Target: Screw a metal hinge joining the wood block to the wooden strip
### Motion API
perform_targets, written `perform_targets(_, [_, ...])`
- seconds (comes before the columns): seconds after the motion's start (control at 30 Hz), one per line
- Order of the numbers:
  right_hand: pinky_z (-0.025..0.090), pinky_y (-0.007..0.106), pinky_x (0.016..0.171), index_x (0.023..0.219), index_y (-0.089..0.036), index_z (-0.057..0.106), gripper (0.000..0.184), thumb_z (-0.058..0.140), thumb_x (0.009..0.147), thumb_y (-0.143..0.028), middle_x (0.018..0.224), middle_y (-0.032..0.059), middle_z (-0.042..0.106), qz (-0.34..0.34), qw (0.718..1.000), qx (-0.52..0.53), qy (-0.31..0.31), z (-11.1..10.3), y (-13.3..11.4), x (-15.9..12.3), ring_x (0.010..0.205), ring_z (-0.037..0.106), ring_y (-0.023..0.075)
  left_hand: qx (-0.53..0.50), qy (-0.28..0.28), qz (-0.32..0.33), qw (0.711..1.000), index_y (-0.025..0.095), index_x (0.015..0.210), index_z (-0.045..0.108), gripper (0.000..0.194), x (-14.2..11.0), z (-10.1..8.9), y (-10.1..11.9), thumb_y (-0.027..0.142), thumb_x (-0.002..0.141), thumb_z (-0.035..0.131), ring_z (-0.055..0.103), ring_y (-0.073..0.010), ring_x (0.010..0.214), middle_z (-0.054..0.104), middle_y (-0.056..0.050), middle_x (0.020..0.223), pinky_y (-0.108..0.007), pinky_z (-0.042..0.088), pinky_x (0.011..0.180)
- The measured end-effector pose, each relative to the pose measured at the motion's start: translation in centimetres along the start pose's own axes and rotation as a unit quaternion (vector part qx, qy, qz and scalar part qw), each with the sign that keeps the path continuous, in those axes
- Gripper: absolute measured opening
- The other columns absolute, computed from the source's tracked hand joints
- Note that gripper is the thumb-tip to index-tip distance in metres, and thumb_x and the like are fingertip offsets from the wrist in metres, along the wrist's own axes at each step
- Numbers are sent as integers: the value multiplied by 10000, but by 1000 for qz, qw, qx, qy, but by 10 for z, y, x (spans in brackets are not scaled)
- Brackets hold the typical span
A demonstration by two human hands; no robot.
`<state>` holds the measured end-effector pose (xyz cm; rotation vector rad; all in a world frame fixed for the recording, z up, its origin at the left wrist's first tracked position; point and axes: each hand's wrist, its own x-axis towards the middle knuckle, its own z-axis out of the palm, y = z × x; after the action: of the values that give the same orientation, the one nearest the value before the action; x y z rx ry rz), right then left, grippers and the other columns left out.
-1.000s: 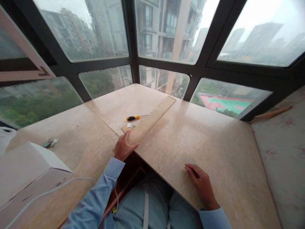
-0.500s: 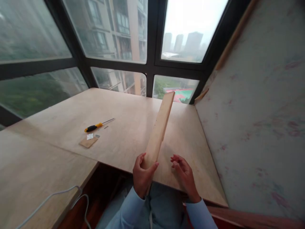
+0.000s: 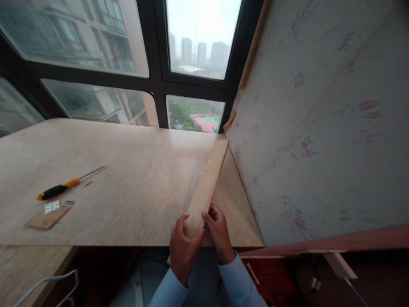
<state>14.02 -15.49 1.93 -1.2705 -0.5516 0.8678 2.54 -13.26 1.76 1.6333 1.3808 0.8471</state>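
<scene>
Head view: left hand and right hand grip the board's near end. Its length runs toward the desk's far-right corner.

The sleeves were long, plain and light blue; the trousers were grey-blue, with a narrow pale strap.

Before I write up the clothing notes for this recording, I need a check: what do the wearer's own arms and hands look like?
The left hand and right hand are bare, without gloves. The left sleeve and right sleeve are long, plain and light blue, reaching about to the wrists. No cables or printed markings show on either sleeve.
</scene>
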Motion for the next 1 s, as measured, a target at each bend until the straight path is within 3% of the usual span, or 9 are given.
perform_targets(0.17, [546,332,756,1030,-158,671,311,705,782,-343,974,76,750,19,998,56,8,-6,6,1,854,687,227,52,-41,35,997,138,1309,501,687,2,1,6,384,700,703,534,-340,1214,599,-165,1263,-522,406,1047])
perform_targets(0.4, [539,392,842,1032,-165,700,363,761,728,-353,1012,84,759,52,996,69,3,-42,-12,5,940,692,269,-23,-173,12,985,114,1415,419,809,-12,4,6,491,740,657,429,-338,1357,495,-201,1421,-499,332,1128])
perform_targets(0.6, [539,400,847,1074,-186,710,393,774,720,-345,1042,83,760,97,993,62,-40,-63,-23,7,983,694,278,-10,-194,50,980,134,1420,439,712,-21,5,-1,444,798,592,423,-319,1366,481,-185,1446,-505,306,1152])
perform_targets(0.83, [549,410,825,1061,-182,722,407,789,693,-341,1007,91,769,129,990,43,-48,-67,-29,17,933,713,283,42,-204,112,972,113,1391,472,631,-23,8,-9,373,824,567,421,-321,1367,515,-187,1415,-524,336,1139])
perform_targets(1.0, [553,405,835,1038,-166,727,396,798,694,-349,999,101,771,131,990,21,-39,-72,-33,21,939,715,283,59,-222,127,965,128,1394,477,618,-24,12,-8,361,829,571,380,-341,1394,504,-181,1430,-576,276,1157])
